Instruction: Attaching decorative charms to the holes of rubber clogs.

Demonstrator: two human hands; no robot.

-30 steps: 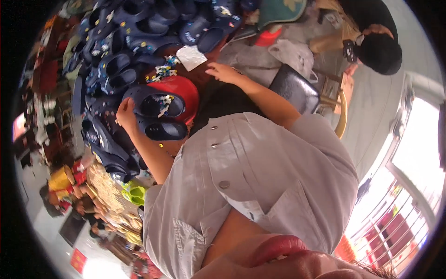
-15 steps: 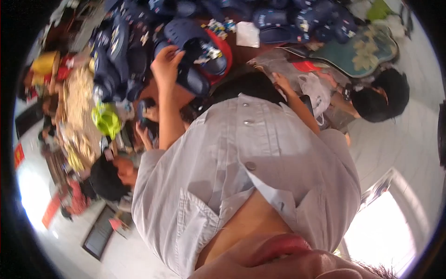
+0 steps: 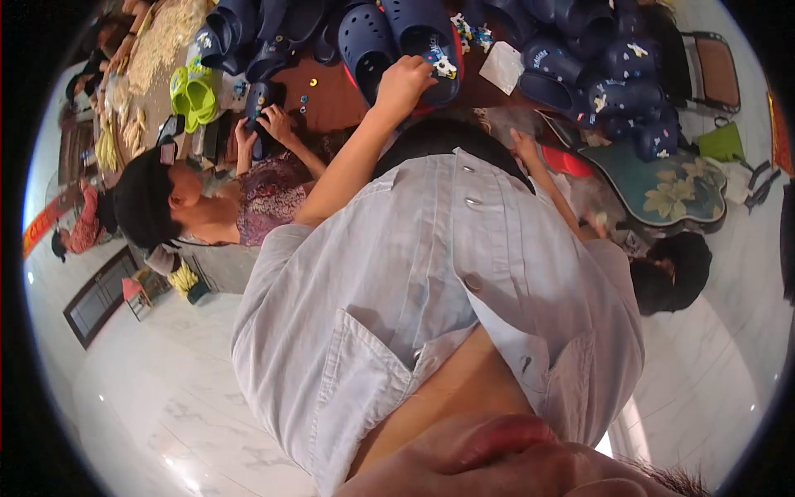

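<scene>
My left hand [image 3: 403, 87] reaches over the front of a pair of navy clogs [image 3: 364, 40] lying on the brown table. Its fingers are bent together at the heel end of the right clog, beside small white, black and yellow shoe charms [image 3: 444, 65] lying on the insole. Whatever is between the fingertips is too small to make out. A red edge [image 3: 456, 51] shows beneath the clogs. Low by my right side, my right hand [image 3: 523, 146] hangs near the table's front edge with fingers partly stretched, and nothing visible in it.
More navy clogs [image 3: 617, 87] with charms are piled at right. A white card [image 3: 502, 68] and loose charms [image 3: 472, 35] lie beyond my hand. At left, a co-worker [image 3: 273, 195] handles a navy clog near green clogs [image 3: 195, 93]. A flowered chair seat [image 3: 662, 178] stands at right.
My left hand has come down from the air beside the clogs to the charms on the insole. The view has turned, showing more of the co-worker at left.
</scene>
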